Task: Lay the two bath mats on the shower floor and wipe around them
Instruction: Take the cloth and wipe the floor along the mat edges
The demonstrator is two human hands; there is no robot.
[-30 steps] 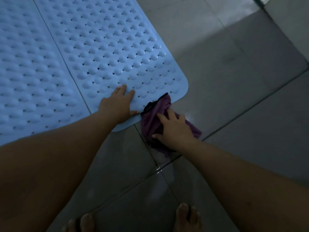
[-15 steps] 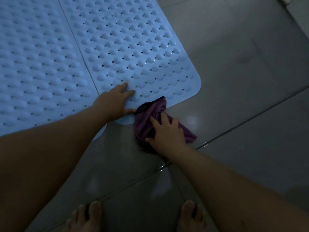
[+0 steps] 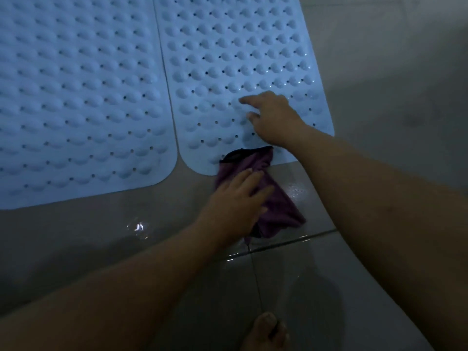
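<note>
Two light blue bath mats lie flat side by side on the grey tile floor, the left mat and the right mat, with a narrow gap between them. A purple cloth lies bunched on the wet tile at the right mat's near edge and overlaps that edge slightly. My left hand presses down on the cloth with its fingers laid over it. My right hand rests on the near right part of the right mat, fingers apart, holding nothing.
The floor in front of the mats is wet and shiny, with a small puddle glint and dark grout lines. My bare foot stands on the tile at the bottom. Bare grey tile extends to the right of the mats.
The hands have swapped: my left hand left the mat and now presses the cloth, and my right hand let go of the cloth and moved onto the mat. The view shifted right.
</note>
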